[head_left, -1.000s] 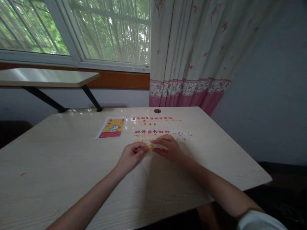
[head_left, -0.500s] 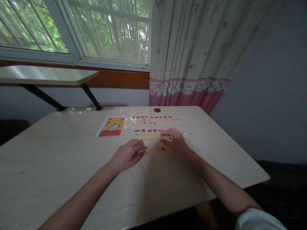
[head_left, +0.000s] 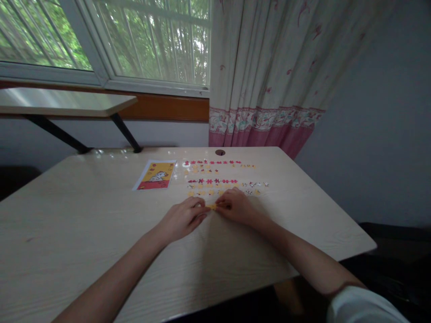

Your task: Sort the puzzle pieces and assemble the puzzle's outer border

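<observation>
My left hand (head_left: 184,218) is closed at the fingertips on the left end of some yellow jigsaw puzzle pieces (head_left: 213,207) low over the table. From the other side my right hand (head_left: 236,205) pinches the right end, its fingers curled. Only a small yellow part shows between the two hands, so I cannot tell how many pieces there are or whether they are joined. Just beyond my fingers lie rows of loose pieces: a red row (head_left: 209,181), yellow ones (head_left: 210,193) and white-and-black ones (head_left: 251,184).
A printed picture (head_left: 156,176) of a white animal on yellow and red lies left of the pieces. Farther back is another red row (head_left: 213,162), with a round hole (head_left: 220,152) in the table (head_left: 84,233) behind it. A raised shelf (head_left: 67,102) stands at back left.
My right hand has come down and toward me from the yellow row to the pieces by my left hand, closing on them. My left hand has barely moved.
</observation>
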Motion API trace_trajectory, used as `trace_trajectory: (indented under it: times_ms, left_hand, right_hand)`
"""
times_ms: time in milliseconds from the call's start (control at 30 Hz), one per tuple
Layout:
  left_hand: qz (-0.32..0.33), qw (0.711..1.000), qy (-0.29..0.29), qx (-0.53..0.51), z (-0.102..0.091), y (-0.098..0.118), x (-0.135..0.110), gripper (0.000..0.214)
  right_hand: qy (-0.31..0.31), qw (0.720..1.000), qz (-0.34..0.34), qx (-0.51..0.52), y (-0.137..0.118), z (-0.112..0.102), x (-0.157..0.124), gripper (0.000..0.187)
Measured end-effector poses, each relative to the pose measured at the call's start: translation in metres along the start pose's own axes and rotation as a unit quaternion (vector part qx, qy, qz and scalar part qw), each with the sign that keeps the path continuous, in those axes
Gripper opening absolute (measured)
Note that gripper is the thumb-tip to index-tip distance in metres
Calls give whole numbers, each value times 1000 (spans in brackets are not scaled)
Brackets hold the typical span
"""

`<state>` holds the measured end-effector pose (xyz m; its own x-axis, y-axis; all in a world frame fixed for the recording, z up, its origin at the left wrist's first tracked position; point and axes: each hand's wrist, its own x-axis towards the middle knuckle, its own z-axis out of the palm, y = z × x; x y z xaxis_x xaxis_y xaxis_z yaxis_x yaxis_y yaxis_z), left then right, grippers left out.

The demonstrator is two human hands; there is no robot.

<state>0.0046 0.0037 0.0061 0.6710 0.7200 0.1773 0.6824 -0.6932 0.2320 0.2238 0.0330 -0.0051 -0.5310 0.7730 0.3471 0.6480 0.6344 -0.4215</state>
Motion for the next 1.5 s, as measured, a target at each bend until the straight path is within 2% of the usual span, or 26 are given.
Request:
trace_trajectory:
  times_ms: [267,467,633,900,1500]
  left_hand:
    - [-1,1000,0,13,3,2,0,30]
    - [-12,999,-25,33,4,5,0,30]
    - [-12,999,-26,33,4,5,1,31]
    - [-10,999,-19,26,6,4,2,31]
    - [-2,998,-8,55,3,8,5,29]
  right_hand:
    - [-20,1000,-14,-14,2,-1,-1,17]
    - [-66,997,-36,-14,14,-15,-1,20]
    - [-98,994,-44,-4,18,-21,0,11]
    - [-103,994,-23,-3,14,-19,1,12]
    - [-101,994,-32,-15,13,-23,-1,9]
